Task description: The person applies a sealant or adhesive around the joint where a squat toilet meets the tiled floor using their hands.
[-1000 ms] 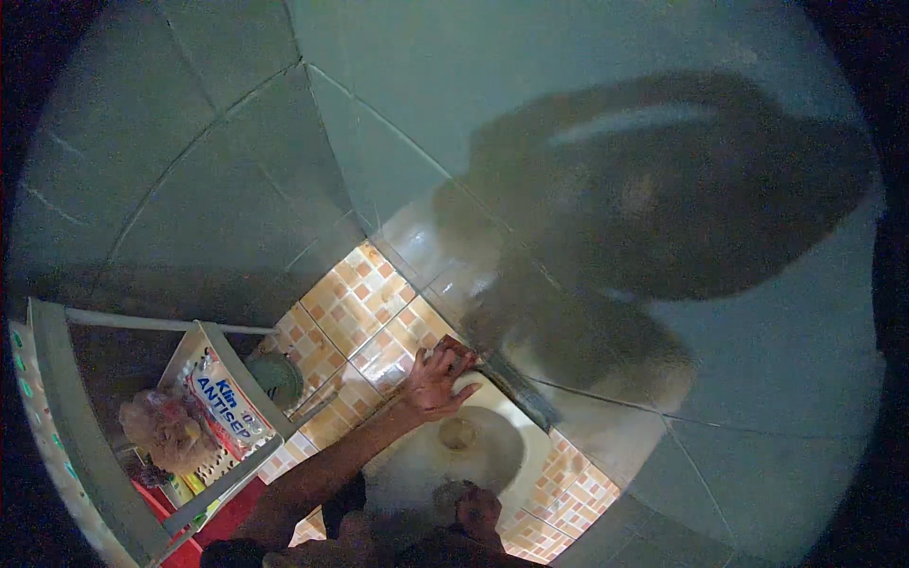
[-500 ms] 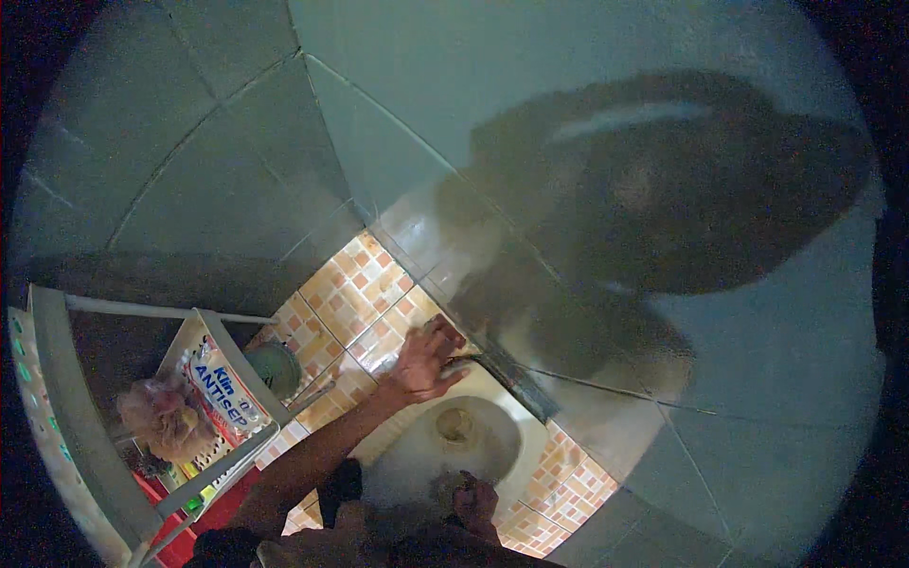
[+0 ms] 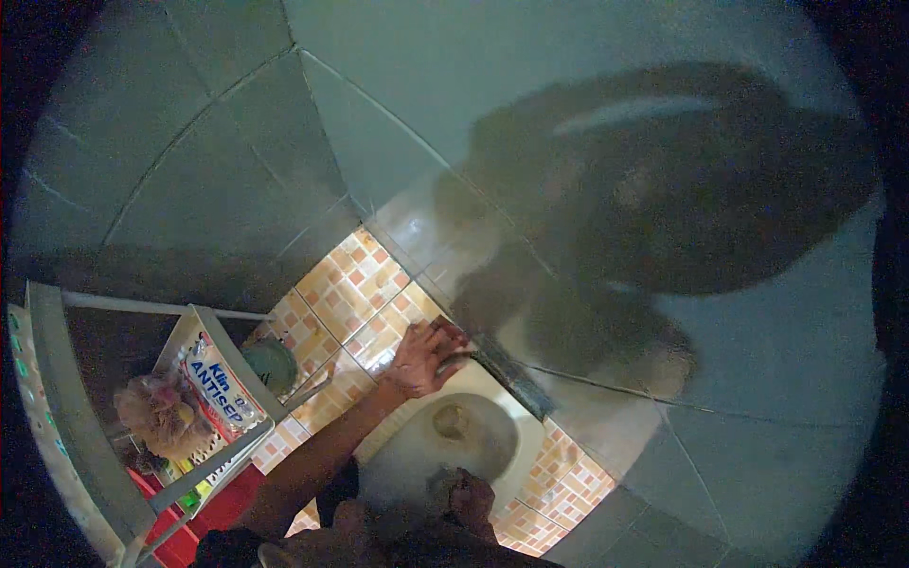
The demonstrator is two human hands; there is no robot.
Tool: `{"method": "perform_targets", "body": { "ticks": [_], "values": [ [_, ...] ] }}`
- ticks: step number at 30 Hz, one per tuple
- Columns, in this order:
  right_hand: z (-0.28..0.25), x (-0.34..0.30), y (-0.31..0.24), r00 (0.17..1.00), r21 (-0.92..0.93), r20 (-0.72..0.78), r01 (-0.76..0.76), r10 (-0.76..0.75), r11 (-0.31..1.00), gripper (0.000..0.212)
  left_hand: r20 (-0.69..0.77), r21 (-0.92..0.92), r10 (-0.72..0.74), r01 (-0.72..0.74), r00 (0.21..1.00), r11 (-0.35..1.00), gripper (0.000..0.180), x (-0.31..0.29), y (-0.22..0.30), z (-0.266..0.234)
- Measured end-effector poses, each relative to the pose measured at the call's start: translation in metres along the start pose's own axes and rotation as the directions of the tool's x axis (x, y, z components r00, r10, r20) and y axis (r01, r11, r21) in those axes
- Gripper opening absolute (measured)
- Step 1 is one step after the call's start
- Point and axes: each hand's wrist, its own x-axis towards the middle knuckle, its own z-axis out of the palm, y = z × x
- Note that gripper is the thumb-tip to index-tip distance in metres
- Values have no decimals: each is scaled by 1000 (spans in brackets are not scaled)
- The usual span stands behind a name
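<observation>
One left hand [image 3: 423, 362], loosely spread with no hold I can see, is by the top rim of one smooth cream squat toilet [image 3: 533, 440], one right hand [image 3: 470, 500] is low over it, too dim to tell its hold, and one white plastic basket [image 3: 232, 350], partly hidden, is off to the left.

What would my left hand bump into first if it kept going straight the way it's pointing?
Most likely the grey wall, low down near where it meets the floor, just past your left hand. Depth is unclear; it may already be touching.
</observation>
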Motion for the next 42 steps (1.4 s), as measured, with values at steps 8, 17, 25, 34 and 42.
{"method": "perform_targets", "body": {
  "ticks": [8,17,25,34,42],
  "values": [
    [-51,2,-58,997,-123,-58,41,-49,992,35,42,95,-242,237,969,967,54,-4,-13,-17],
    [-28,-1,-33,961,-17,-202,191,-191,981,35,40,-71,-29,32,999,997,52,5,9,-13],
    [-21,4,-21,948,-92,-210,225,-240,970,32,39,71,-15,12,999,997,48,-3,9,5],
    [-12,1,-4,909,-82,-280,298,-309,951,41,92,10,-32,31,995,999,52,2,18,-5],
    [20,-3,28,882,75,-395,308,-256,948,42,100,22,-52,50,994,999,54,1,10,-4]
  ]
}}
